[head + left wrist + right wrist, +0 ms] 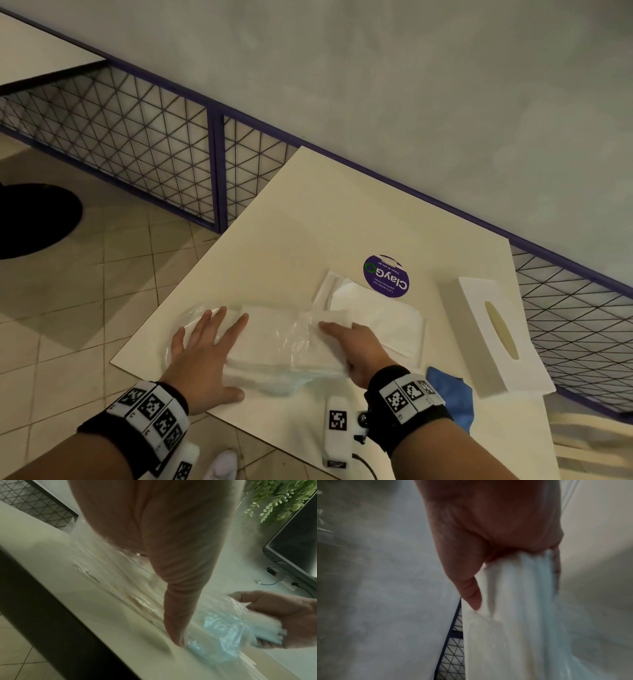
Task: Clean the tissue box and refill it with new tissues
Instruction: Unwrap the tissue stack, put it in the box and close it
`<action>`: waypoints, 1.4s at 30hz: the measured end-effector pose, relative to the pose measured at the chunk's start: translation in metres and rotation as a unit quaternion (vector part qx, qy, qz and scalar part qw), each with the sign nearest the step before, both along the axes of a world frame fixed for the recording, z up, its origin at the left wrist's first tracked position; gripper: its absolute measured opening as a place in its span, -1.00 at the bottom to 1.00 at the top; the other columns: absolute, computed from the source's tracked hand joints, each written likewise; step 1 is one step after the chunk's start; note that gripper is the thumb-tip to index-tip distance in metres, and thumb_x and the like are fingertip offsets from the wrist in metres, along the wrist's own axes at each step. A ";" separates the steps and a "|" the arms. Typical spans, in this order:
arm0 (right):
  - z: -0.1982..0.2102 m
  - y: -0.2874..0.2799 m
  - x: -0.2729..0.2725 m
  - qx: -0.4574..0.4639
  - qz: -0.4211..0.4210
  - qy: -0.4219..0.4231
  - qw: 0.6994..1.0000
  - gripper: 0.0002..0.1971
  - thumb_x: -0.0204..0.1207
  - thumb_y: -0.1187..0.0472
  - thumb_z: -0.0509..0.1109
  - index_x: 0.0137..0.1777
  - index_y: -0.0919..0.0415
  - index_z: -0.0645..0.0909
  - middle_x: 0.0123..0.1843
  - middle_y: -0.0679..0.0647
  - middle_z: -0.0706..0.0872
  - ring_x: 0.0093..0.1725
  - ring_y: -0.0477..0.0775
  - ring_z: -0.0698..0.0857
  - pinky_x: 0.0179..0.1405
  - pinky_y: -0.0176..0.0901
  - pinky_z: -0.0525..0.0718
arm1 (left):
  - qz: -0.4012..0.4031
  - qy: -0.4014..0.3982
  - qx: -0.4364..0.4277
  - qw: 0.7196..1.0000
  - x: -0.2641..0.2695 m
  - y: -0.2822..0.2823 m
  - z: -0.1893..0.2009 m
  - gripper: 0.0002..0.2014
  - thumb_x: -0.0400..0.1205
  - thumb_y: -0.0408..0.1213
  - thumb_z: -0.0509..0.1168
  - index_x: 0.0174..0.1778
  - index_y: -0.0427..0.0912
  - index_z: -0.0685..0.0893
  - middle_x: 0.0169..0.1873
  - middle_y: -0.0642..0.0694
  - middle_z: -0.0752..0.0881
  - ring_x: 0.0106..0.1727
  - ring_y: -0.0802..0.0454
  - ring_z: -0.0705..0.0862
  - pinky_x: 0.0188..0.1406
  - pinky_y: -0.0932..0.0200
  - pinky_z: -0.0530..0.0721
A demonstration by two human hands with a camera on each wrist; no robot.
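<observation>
From the head view, the left hand (pixel 205 346) lies flat with fingers spread on the empty end of a clear plastic wrapper (pixel 274 346), most likely pinning it so it cannot slide. The right hand (pixel 356 353) grips the end of the stack of new tissues (pixel 274 339) that lies inside that wrapper, apparently to draw the stack out. Beyond them lies the flat white tray-like base (pixel 380 318) of the tissue box, and further right the white rectangular cover (pixel 493 335) with its long oval slot rests on the pale, smooth tabletop (pixel 301 212). A crumpled blue cloth (pixel 455 390) sits near the right wrist, and a round purple sticker (pixel 386 277) marks the tabletop.

In the left wrist view, the left hand's fingers (pixel 176 628) press straight down on glossy, wrinkled film, while the right hand (pixel 283 619) closes round the layered tissue edges.

In the right wrist view, blurred, the thumb (pixel 469 592) and curled fingers clamp a soft, thick white sheaf of tissues (pixel 513 601).
</observation>
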State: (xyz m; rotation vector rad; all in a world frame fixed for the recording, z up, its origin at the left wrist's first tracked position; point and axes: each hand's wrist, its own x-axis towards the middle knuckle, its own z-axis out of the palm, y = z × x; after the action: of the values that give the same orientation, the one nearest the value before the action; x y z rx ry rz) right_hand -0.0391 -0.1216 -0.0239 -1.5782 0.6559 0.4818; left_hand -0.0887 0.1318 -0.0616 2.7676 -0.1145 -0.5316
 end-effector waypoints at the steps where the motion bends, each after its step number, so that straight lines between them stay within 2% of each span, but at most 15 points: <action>1: -0.002 -0.002 -0.003 -0.003 0.018 0.018 1.000 -0.72 0.40 0.24 0.52 0.09 0.28 0.65 0.01 0.25 0.81 -0.01 0.30 0.78 0.08 0.21 0.75 | 0.001 0.004 0.002 1.000 -0.001 -0.001 0.000 0.23 0.21 0.34 0.41 0.55 0.37 -0.40 0.64 0.02 -0.38 0.64 -0.01 -0.42 0.58 -0.27 -0.28; 5: -0.001 -0.010 -0.010 -0.128 0.107 0.013 0.986 -0.68 0.42 0.20 0.39 0.18 0.05 0.56 0.07 0.09 0.75 0.04 0.21 0.73 -0.08 0.22 0.78 | 0.002 0.031 0.008 0.999 0.000 -0.004 0.004 0.27 0.11 0.44 0.40 0.58 0.35 -0.34 0.64 0.01 -0.38 0.63 -0.06 -0.43 0.57 -0.33 -0.30; 9: 0.036 -0.039 -0.012 -0.295 0.168 -0.078 0.937 -0.64 0.45 0.26 0.38 0.26 0.18 0.55 0.12 0.14 0.71 0.15 0.22 0.67 0.14 0.04 0.66 | -0.010 0.103 0.020 0.994 0.010 -0.008 0.019 0.37 -0.10 0.72 0.13 0.63 0.29 -0.18 0.66 0.03 -0.33 0.65 -0.09 -0.40 0.55 -0.36 -0.28; 11: 0.061 -0.063 -0.015 -0.349 0.177 -0.124 0.912 -0.68 0.46 0.28 0.39 0.22 0.20 0.58 0.04 0.11 0.72 0.09 0.18 0.67 0.00 -0.16 0.55 | -0.012 0.138 0.042 0.989 0.018 -0.013 0.033 0.24 0.05 0.73 0.01 0.65 0.23 -0.08 0.68 0.02 -0.24 0.67 -0.11 -0.32 0.56 -0.35 -0.21; 13: 0.087 -0.087 -0.021 -0.390 0.168 -0.165 0.890 -0.73 0.45 0.30 0.41 0.16 0.21 0.61 -0.08 0.07 0.69 -0.03 0.13 0.65 -0.12 -0.22 0.44 | -0.008 0.113 0.054 0.992 0.026 -0.023 0.050 -0.06 0.38 0.57 -0.02 0.63 0.13 0.15 0.69 -0.02 0.00 0.69 -0.08 -0.06 0.58 -0.26 -0.03; 16: 0.110 -0.121 -0.032 -0.353 0.104 -0.213 0.905 -0.74 0.43 0.31 0.45 0.11 0.12 0.62 -0.06 0.05 0.74 -0.04 0.13 0.67 -0.07 -0.11 0.55 | 0.018 0.006 -0.094 0.995 0.039 -0.054 0.068 -0.30 0.56 0.34 0.07 0.54 0.02 0.32 0.53 0.02 0.35 0.48 0.05 0.41 0.46 0.02 0.34; 18: 0.114 -0.137 -0.039 -0.253 0.052 -0.234 0.937 -0.72 0.37 0.26 0.50 0.08 0.09 0.64 -0.03 0.08 0.80 0.02 0.18 0.73 0.06 0.07 0.69 | 0.040 0.021 -0.292 0.955 0.045 -0.082 0.076 -0.11 0.41 0.33 0.31 0.60 -0.02 0.21 0.49 0.05 0.35 0.45 0.10 0.44 0.43 0.10 0.42; 20: 0.109 -0.147 -0.047 -0.147 0.012 -0.241 0.959 -0.65 0.30 0.21 0.51 0.11 0.08 0.66 0.01 0.15 0.82 0.07 0.24 0.76 0.15 0.20 0.70 | 0.063 0.120 -0.496 0.858 0.047 -0.107 0.081 0.18 0.11 0.37 0.52 0.59 -0.06 0.23 0.48 0.05 0.42 0.43 0.10 0.49 0.42 0.08 0.46; 22: 0.098 -0.152 -0.053 -0.107 0.000 -0.237 0.966 -0.67 0.36 0.27 0.50 0.14 0.11 0.65 0.04 0.17 0.82 0.08 0.23 0.76 0.16 0.20 0.70 | 0.079 0.199 -0.606 0.766 0.050 -0.125 0.081 0.10 -0.05 0.15 0.68 0.43 -0.10 0.45 0.33 -0.08 0.66 0.30 -0.03 0.66 0.27 0.00 0.63; 24: 0.085 -0.153 -0.060 -0.119 0.007 -0.227 0.967 -0.69 0.40 0.26 0.49 0.16 0.14 0.64 0.03 0.15 0.83 0.04 0.17 0.78 0.14 0.14 0.72 | 0.101 0.231 -0.627 0.738 0.051 -0.140 0.077 -0.15 0.04 -0.17 0.62 0.31 -0.13 0.55 0.16 -0.15 0.77 0.19 -0.13 0.72 0.09 -0.02 0.68; 28: 0.055 -0.152 -0.072 -0.105 -0.028 -0.224 0.969 -0.73 0.40 0.31 0.49 0.11 0.22 0.63 -0.02 0.15 0.81 -0.03 0.08 0.74 0.07 -0.03 0.71 | 0.133 0.095 -0.529 0.833 0.052 -0.162 0.055 -0.52 0.24 -0.25 0.35 0.13 -0.02 0.64 -0.03 -0.05 0.80 0.04 -0.07 0.76 -0.08 0.06 0.64; 33: 0.025 -0.144 -0.083 -0.127 -0.039 -0.253 0.958 -0.71 0.45 0.60 0.36 -0.03 0.19 0.61 -0.16 0.10 0.71 -0.21 -0.21 0.65 -0.10 -0.32 0.61 | 0.162 0.061 -0.561 0.810 0.044 -0.174 0.042 -0.68 0.24 -0.46 0.24 -0.14 -0.07 0.61 -0.43 0.10 0.69 -0.33 0.07 0.59 -0.38 0.39 0.54; 35: 0.010 -0.143 -0.088 -0.135 -0.029 -0.222 0.965 -0.67 0.45 0.60 0.34 -0.07 0.12 0.58 -0.19 0.06 0.68 -0.23 -0.20 0.63 -0.15 -0.42 0.57 | 0.174 0.067 -0.528 0.829 0.043 -0.175 0.030 -0.65 0.37 -0.62 0.22 -0.12 -0.06 0.58 -0.36 -0.05 0.62 -0.33 -0.02 0.52 -0.45 0.31 0.50; 39: -0.014 -0.147 -0.097 -0.173 -0.007 -0.155 0.972 -0.64 0.46 0.53 0.30 -0.06 -0.02 0.56 -0.17 -0.01 0.69 -0.13 -0.06 0.60 -0.18 -0.58 0.56 | 0.159 0.090 -0.442 0.878 0.043 -0.173 0.004 -0.53 0.42 -0.69 0.16 -0.05 0.04 0.58 -0.14 -0.16 0.68 -0.05 -0.20 0.64 -0.23 0.15 0.53; 42: -0.019 -0.151 -0.090 -0.212 -0.007 -0.146 0.966 -0.77 0.53 0.43 0.31 0.06 0.10 0.56 -0.17 -0.08 0.67 -0.12 -0.08 0.61 -0.19 -0.62 0.52 | 0.148 0.121 -0.403 0.895 0.044 -0.174 0.003 -0.52 0.51 -0.56 0.20 0.32 -0.08 0.52 0.12 -0.20 0.69 0.14 -0.19 0.65 -0.07 0.16 0.57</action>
State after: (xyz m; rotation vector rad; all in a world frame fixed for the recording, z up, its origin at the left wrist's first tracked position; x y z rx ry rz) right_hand -0.1290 -0.2722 -0.0430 -1.9990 0.5639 0.0899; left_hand -0.0445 -0.0425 -0.0586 1.8477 0.1228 -0.5744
